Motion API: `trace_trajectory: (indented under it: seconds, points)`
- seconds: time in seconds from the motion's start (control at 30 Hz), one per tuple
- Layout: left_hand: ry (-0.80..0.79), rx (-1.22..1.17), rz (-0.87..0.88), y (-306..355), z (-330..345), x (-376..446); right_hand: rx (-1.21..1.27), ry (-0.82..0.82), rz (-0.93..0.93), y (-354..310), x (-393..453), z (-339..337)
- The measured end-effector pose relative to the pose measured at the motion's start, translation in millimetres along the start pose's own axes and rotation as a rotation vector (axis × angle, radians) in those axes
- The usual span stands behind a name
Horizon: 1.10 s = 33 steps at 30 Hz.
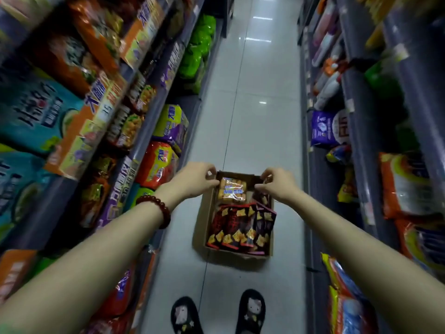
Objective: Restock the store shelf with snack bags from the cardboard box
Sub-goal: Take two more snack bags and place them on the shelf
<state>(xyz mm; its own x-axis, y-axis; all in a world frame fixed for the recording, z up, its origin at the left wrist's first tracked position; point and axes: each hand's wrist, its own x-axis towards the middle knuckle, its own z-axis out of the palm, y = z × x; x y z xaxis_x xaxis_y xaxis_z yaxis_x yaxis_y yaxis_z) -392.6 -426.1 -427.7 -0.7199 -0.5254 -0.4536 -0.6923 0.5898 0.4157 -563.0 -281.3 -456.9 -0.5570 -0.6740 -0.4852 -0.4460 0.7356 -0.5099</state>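
Note:
An open cardboard box (206, 213) stands on the aisle floor in front of my feet. Inside it lie several dark red snack bags (237, 227) printed with crackers, and a clear snack bag of golden biscuits (232, 190) at the far end. My left hand (196, 180), with a red bead bracelet on its wrist, pinches the left edge of the clear bag. On the bag's right edge, my right hand (277, 185) pinches it with thumb and fingers. Both arms reach down over the box.
Packed store shelves run along both sides of the narrow aisle: noodle packs and snack bags on the left shelf (144, 131), bags and bottles on the right shelf (356, 131). The glossy tiled floor (252, 104) stretches ahead. My black slippers (251, 309) stand just behind the box.

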Motion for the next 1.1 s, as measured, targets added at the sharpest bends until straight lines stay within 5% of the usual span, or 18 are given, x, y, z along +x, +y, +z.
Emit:
trace_trajectory:
  seconds: [0.63, 0.93, 1.1]
  points:
    - [0.068, -0.359, -0.068, -132.0, 320.3, 154.7, 0.278, 0.180, 0.068, 197.7, 135.1, 263.8]
    - [0.151, -0.515, 0.021, -164.8, 411.0, 207.4, 0.276, 0.501, -0.010, 249.2, 168.9, 313.6]
    - [0.167, -0.546, -0.038, -160.6, 435.8, 212.8, 0.315, 0.541, 0.023, 262.3, 172.1, 326.1]
